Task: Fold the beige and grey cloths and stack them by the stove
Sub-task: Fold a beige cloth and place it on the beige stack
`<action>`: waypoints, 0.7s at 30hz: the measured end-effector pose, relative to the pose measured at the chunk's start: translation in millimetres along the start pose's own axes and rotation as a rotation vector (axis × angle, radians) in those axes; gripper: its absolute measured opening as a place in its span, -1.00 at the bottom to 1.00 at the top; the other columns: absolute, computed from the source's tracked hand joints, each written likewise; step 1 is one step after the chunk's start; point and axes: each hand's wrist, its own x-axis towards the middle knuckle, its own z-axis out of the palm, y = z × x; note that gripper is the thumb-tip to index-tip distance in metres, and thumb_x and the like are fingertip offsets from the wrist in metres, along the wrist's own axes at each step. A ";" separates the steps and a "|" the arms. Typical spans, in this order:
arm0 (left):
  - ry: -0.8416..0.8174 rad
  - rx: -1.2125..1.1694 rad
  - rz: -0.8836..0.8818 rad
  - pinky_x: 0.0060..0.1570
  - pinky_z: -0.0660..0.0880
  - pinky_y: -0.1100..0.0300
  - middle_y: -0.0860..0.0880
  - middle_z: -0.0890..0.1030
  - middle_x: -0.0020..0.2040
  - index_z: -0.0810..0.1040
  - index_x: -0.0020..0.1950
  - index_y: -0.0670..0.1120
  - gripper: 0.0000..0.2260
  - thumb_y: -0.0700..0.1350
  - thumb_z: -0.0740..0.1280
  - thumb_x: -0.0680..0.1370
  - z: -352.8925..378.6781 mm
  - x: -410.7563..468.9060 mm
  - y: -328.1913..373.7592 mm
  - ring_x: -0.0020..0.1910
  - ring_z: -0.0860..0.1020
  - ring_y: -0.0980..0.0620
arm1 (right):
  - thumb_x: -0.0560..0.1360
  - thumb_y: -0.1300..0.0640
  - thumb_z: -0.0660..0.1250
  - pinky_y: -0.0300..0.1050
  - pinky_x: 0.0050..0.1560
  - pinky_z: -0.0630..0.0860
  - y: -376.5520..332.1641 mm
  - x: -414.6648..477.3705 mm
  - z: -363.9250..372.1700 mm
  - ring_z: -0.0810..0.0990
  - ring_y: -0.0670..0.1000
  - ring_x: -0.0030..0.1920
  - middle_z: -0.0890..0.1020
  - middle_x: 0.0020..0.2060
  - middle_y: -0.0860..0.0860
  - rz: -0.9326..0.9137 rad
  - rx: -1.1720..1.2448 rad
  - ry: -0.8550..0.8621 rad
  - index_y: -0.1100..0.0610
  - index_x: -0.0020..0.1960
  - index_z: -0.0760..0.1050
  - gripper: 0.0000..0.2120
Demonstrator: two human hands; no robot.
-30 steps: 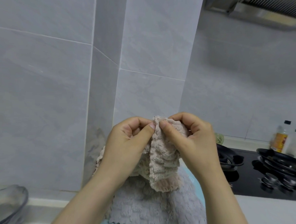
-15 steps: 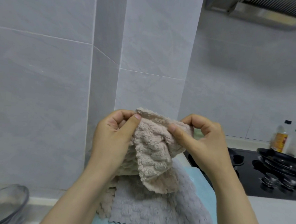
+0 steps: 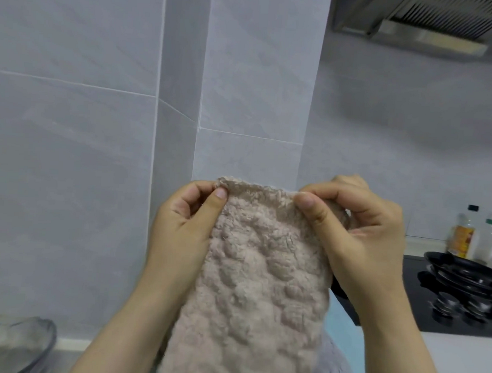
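Head: beige cloth (image 3: 260, 275) now wider, flatter

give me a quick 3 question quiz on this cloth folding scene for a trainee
1. True or false: the left hand and right hand both pinch the top edge of the fluffy beige textured cloth, which hangs down between them.
2. Where is the soft grey cloth? A) low down behind the beige cloth B) held in the left hand alone C) hanging on a wall hook
3. Fill in: the black glass stove top lies on the person's ___ side.
Key: 1 true; 2 A; 3 right.
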 end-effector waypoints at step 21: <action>0.017 0.113 -0.007 -0.43 0.40 0.40 0.02 0.53 -0.34 0.64 -0.13 -0.10 -0.94 -0.12 0.39 0.49 3.4 -0.6 -14.8 -0.36 0.42 0.14 | 0.42 0.06 0.48 -0.19 -0.13 0.51 32.4 0.2 -21.7 0.55 -0.11 -0.12 0.62 -0.01 -0.20 0.398 -0.253 -0.193 -0.14 0.13 0.58 -0.69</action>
